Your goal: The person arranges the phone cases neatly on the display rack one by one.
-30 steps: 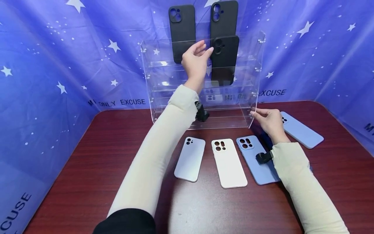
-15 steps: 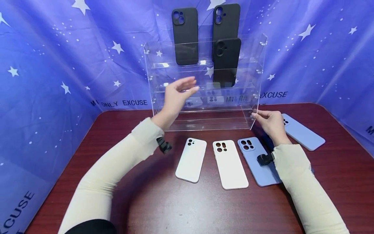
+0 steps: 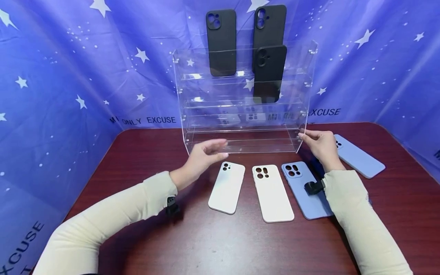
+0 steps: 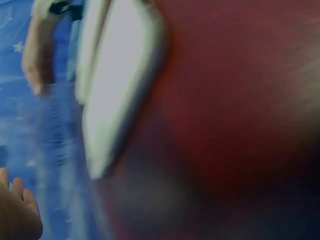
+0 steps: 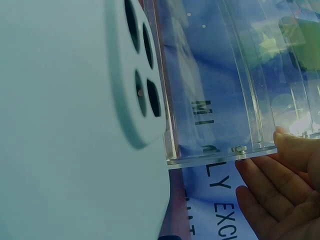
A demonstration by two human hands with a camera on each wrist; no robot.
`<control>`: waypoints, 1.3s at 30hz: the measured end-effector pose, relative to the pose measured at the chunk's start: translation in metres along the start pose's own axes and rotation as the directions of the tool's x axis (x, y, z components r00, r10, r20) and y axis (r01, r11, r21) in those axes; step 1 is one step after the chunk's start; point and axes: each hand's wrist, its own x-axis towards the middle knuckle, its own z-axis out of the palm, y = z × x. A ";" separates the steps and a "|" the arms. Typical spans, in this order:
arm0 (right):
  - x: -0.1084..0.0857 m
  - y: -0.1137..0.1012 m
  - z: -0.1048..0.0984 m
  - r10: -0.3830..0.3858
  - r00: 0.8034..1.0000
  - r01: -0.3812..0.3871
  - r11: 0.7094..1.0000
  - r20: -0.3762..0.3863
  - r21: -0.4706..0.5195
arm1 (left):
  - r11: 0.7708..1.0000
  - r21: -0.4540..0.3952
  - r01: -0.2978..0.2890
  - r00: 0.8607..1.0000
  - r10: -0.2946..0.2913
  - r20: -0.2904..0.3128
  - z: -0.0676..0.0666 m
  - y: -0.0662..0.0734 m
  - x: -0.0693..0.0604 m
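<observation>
My left hand [image 3: 201,158] hovers with fingers extended just left of a pale phone case [image 3: 227,189] that lies on the table; nothing is in it. In the blurred left wrist view, that phone case [image 4: 117,75] looms above the red table. With thumb and fingers, my right hand [image 3: 323,149] pinches the right side panel of the clear acrylic display rack [image 3: 237,147]. Its thumb is on one face and its fingers on the other in the right wrist view. Three black phone cases stand in the rack: one at upper left [image 3: 222,42], one at upper right [image 3: 275,25], one a tier lower [image 3: 269,76].
A cream phone case [image 3: 275,196] and a blue phone case [image 3: 299,191] lie in the row to the right, the blue one partly under my right wrist. Another blue case [image 3: 361,156] lies beyond my right hand. A starry blue curtain [image 3: 144,88] hangs behind the rack.
My left hand has come down from the black cases in the rack to beside the pale case on the table. My right hand has stayed on the rack's side.
</observation>
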 end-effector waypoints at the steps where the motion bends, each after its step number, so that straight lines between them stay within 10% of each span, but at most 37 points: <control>1: 0.000 0.000 -0.001 0.001 1.000 -0.001 1.000 -0.003 -0.002 | 1.000 0.005 0.017 1.000 -0.017 0.012 0.001 -0.006 -0.003; 13: 0.000 0.001 0.000 0.020 1.000 -0.020 1.000 0.007 0.000 | 0.987 0.059 0.149 0.989 -0.147 -0.033 0.008 -0.041 -0.018; 27: 0.002 0.000 0.000 0.025 1.000 -0.025 1.000 -0.005 0.011 | 0.966 0.126 0.227 0.971 -0.234 0.047 0.018 -0.041 -0.018; 39: 0.001 0.002 0.001 0.027 1.000 -0.027 1.000 -0.009 0.010 | 0.902 0.382 0.201 0.968 -0.244 0.065 0.029 -0.041 -0.023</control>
